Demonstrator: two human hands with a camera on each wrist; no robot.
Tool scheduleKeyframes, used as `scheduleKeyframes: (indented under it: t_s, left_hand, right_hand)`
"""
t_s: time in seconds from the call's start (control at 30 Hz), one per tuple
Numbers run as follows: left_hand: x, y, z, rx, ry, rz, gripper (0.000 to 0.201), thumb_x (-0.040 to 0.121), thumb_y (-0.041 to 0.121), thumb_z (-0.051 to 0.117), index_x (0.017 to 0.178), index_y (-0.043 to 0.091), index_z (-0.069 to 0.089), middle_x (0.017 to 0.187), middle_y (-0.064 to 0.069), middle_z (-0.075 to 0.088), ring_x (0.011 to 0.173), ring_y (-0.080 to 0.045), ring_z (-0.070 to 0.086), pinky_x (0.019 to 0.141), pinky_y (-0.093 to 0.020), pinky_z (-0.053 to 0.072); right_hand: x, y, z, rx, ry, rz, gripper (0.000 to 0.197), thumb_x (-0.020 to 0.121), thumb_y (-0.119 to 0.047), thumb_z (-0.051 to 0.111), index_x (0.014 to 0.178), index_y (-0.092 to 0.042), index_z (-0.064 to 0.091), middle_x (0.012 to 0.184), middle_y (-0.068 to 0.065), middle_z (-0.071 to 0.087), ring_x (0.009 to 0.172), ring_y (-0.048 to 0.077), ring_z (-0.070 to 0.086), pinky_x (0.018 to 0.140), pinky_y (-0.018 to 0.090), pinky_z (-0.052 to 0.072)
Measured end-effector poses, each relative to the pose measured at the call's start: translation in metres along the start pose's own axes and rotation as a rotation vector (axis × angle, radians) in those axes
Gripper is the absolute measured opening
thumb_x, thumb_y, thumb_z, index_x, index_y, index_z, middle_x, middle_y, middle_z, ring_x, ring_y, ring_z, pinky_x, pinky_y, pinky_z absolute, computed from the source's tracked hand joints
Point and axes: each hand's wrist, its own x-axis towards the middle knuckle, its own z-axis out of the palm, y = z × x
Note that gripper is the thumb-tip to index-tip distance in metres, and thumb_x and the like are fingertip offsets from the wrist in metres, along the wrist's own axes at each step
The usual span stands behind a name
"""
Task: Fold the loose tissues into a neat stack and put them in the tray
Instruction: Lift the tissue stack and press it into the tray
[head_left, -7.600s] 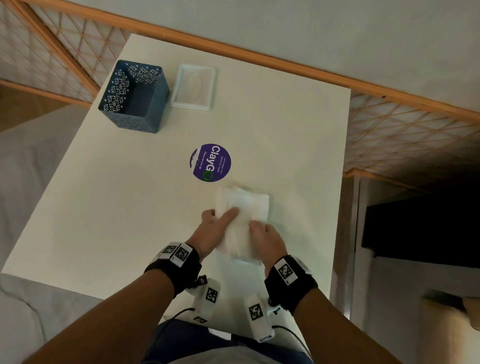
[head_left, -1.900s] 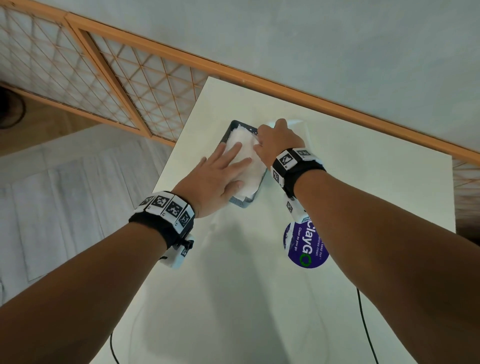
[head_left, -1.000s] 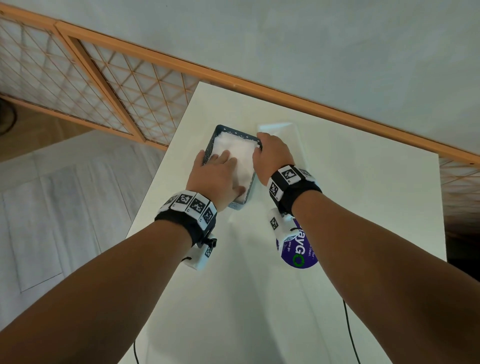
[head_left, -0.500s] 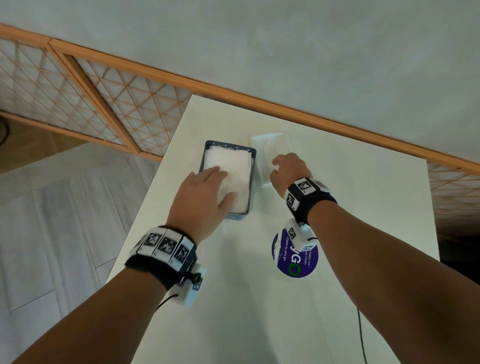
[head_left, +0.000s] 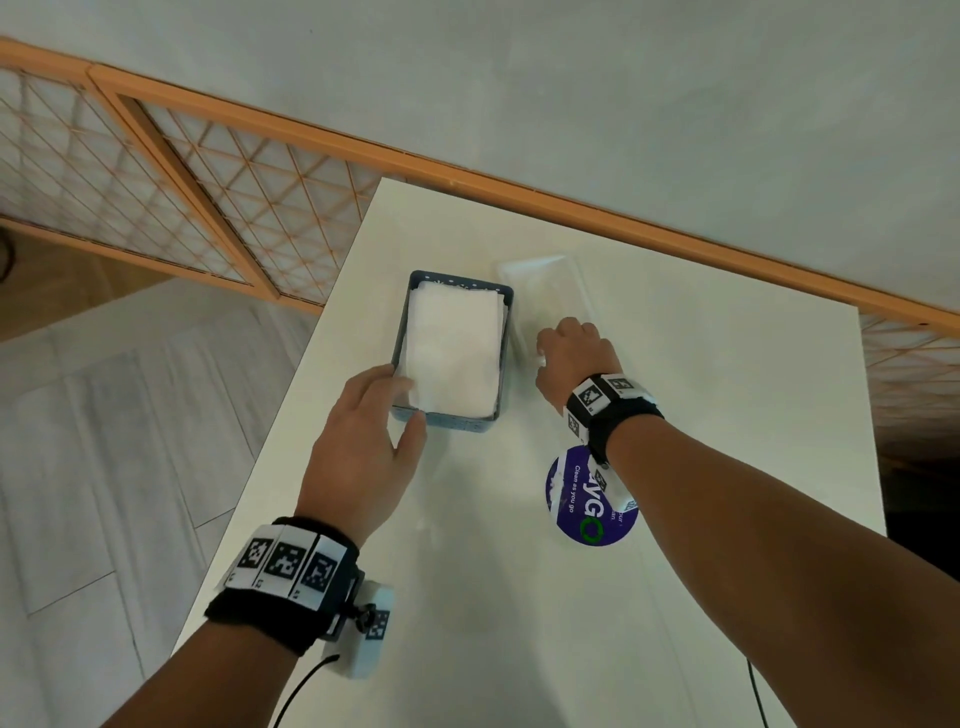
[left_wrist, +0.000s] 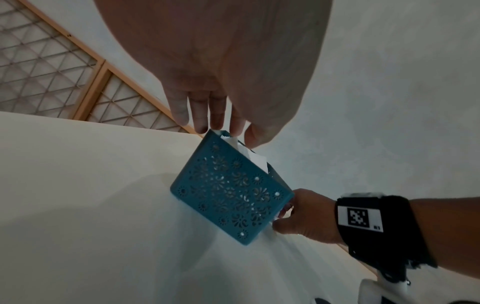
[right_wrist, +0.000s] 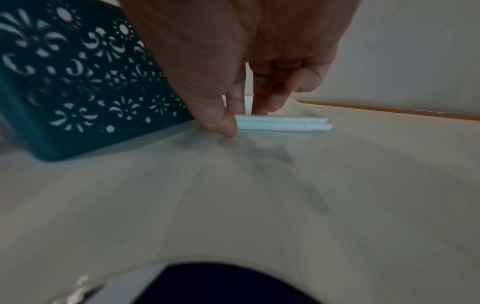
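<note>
Folded tissues (head_left: 451, 353) lie as a white stack inside the tray (head_left: 453, 422), filling it nearly wall to wall; one corner pokes above the rim at the near left. Tray: blue plastic, rectangular, rounded corners, walls punched with a floral cut-out pattern, standing on the pale smooth table (head_left: 519, 623) near its far left corner. Left hand (head_left: 363, 452) sits at the tray's near left corner, fingers straight and relaxed, tips over or on the stray tissue corner and the rim, thumb beside the near wall; it holds nothing. Likely purpose: steadying the tray and tamping the loose corner down. Right hand (head_left: 574, 358) is on the other side of the tray, at the near end of a flat white lid (head_left: 545, 286) that lies on the table just beside the tray. In the right wrist view, thumb at the lid's edge, fingertips (right_wrist: 259, 107) on its top: a light pinch, apparently readying a lift. Lid: thin, stepped rim, hard plastic by the look. Judgement: tissues are in place, so folding and loading look done; the lid seems next, to cover the tray. Tissue is soft and springy, so the raised corner may catch under a lid. Round purple sticker (head_left: 576, 509) on the table under the right forearm.
</note>
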Motion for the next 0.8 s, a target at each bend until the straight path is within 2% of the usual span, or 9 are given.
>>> scheduleKeyframes:
  t_s: [0.1, 0.17, 0.27, 0.33, 0.4, 0.5, 0.67, 0.7, 0.8]
  left_hand:
    - [0.006, 0.0, -0.003, -0.006, -0.008, 0.011, 0.024, 0.1, 0.03, 0.063, 0.124, 0.026, 0.063, 0.132, 0.015, 0.055, 0.09, -0.005, 0.057, 0.084, -0.025, 0.048]
    - [0.01, 0.0, -0.006, -0.011, 0.007, 0.029, 0.013, 0.1, 0.028, 0.063, 0.112, 0.026, 0.062, 0.12, 0.015, 0.057, 0.102, -0.003, 0.057, 0.085, -0.026, 0.048]
    - [0.018, 0.004, -0.01, -0.021, 0.044, 0.024, 0.003, 0.1, 0.026, 0.063, 0.102, 0.025, 0.062, 0.109, 0.013, 0.06, 0.094, -0.005, 0.059, 0.08, -0.024, 0.048]
    - [0.025, 0.011, -0.013, -0.067, 0.061, -0.03, 0.008, 0.102, 0.03, 0.06, 0.108, 0.027, 0.065, 0.109, 0.015, 0.064, 0.092, -0.004, 0.062, 0.081, -0.026, 0.051]
    - [0.032, 0.021, -0.015, -0.164, 0.05, -0.083, 0.016, 0.103, 0.036, 0.058, 0.114, 0.029, 0.068, 0.108, 0.017, 0.068, 0.095, -0.002, 0.065, 0.085, -0.032, 0.056]
    - [0.045, 0.042, -0.017, -0.323, 0.001, -0.18, 0.02, 0.101, 0.048, 0.059, 0.104, 0.032, 0.07, 0.1, 0.016, 0.073, 0.088, 0.0, 0.068, 0.084, -0.035, 0.057]
    - [0.063, 0.07, -0.022, -0.639, -0.125, -0.348, 0.053, 0.093, 0.063, 0.068, 0.1, 0.011, 0.074, 0.091, 0.007, 0.078, 0.079, -0.01, 0.074, 0.082, -0.035, 0.057]
    - [0.065, 0.072, -0.024, -0.637, -0.101, -0.336, 0.05, 0.091, 0.06, 0.073, 0.097, 0.011, 0.074, 0.087, 0.006, 0.077, 0.078, -0.012, 0.072, 0.081, -0.035, 0.057]
    - [0.069, 0.067, -0.027, -0.532, -0.029, -0.291, 0.018, 0.089, 0.036, 0.082, 0.091, 0.02, 0.076, 0.084, 0.002, 0.077, 0.079, -0.019, 0.073, 0.076, -0.036, 0.06]
  right_hand:
    - [-0.004, 0.004, 0.001, 0.02, 0.037, -0.029, 0.025, 0.1, -0.021, 0.055, 0.124, -0.018, 0.061, 0.124, 0.005, 0.058, 0.112, 0.028, 0.054, 0.089, 0.038, 0.046]
    - [-0.009, 0.007, -0.002, 0.057, 0.07, -0.033, 0.026, 0.102, -0.026, 0.052, 0.126, -0.018, 0.062, 0.124, 0.004, 0.061, 0.11, 0.028, 0.055, 0.089, 0.039, 0.047]
    - [-0.022, 0.011, -0.011, 0.2, 0.171, 0.005, 0.026, 0.103, -0.028, 0.052, 0.123, -0.016, 0.063, 0.119, 0.007, 0.063, 0.105, 0.031, 0.057, 0.086, 0.042, 0.049]
    - [-0.033, 0.009, -0.019, 0.295, 0.256, 0.003, 0.023, 0.103, -0.028, 0.054, 0.118, -0.013, 0.065, 0.112, 0.01, 0.063, 0.1, 0.034, 0.058, 0.083, 0.043, 0.05]
    - [-0.047, 0.002, -0.028, 0.344, 0.356, -0.043, 0.02, 0.102, -0.027, 0.058, 0.115, -0.013, 0.066, 0.106, 0.01, 0.064, 0.095, 0.034, 0.059, 0.082, 0.046, 0.052]
    - [-0.072, -0.019, -0.044, 0.37, 0.494, -0.157, 0.015, 0.1, -0.024, 0.062, 0.11, -0.015, 0.067, 0.099, 0.006, 0.063, 0.086, 0.03, 0.058, 0.076, 0.044, 0.053]
    - [-0.106, -0.06, -0.06, 0.207, 0.553, -0.364, 0.015, 0.096, -0.02, 0.068, 0.111, -0.02, 0.067, 0.099, -0.001, 0.06, 0.08, 0.023, 0.054, 0.07, 0.036, 0.046]
    - [-0.109, -0.066, -0.06, 0.156, 0.553, -0.389, 0.017, 0.094, -0.019, 0.07, 0.111, -0.021, 0.066, 0.098, -0.001, 0.058, 0.08, 0.023, 0.053, 0.069, 0.036, 0.044]
    - [-0.114, -0.079, -0.058, 0.079, 0.559, -0.457, 0.024, 0.089, -0.017, 0.074, 0.111, -0.021, 0.066, 0.096, 0.0, 0.057, 0.079, 0.024, 0.053, 0.069, 0.037, 0.046]
